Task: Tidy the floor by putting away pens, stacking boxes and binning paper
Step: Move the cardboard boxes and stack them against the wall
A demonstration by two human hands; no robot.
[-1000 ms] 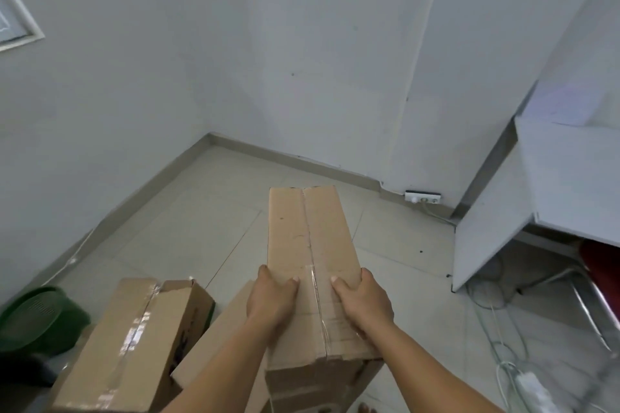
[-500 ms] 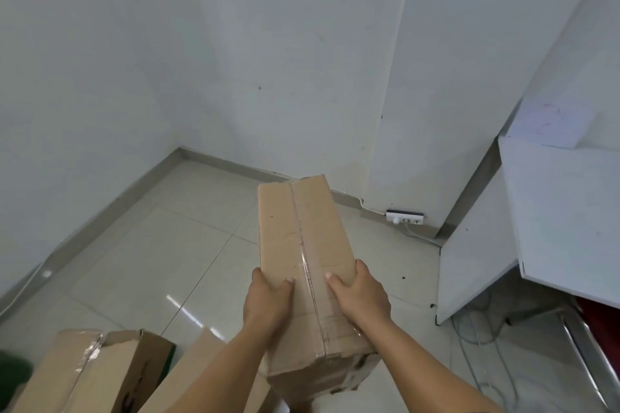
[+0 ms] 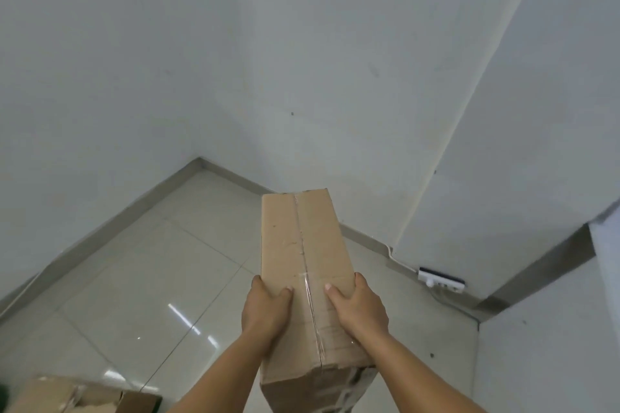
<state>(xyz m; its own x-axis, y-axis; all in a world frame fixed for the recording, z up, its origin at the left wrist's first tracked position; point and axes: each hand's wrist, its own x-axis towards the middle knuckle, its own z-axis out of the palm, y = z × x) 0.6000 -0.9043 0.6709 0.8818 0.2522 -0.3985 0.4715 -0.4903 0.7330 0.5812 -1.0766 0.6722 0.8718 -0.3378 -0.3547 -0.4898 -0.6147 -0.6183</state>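
A long taped cardboard box (image 3: 302, 245) is held up in front of me, above the tiled floor, its far end pointing toward the room's corner. My left hand (image 3: 265, 312) grips its left side with the thumb on top. On the other side my right hand (image 3: 360, 310) grips the right edge, thumb lying on the top face near the tape seam. Another cardboard box (image 3: 77, 397) lies on the floor at the bottom left, only its top showing.
White walls meet in a corner ahead. A white power strip (image 3: 441, 280) with a cable lies by the skirting at the right. A white desk panel (image 3: 550, 339) stands at the right edge. A small green patch shows at the far bottom left.
The view has tilted up and turned toward the corner with the box carried along. The floor boxes have slid mostly out of view, and the green bin is nearly gone.
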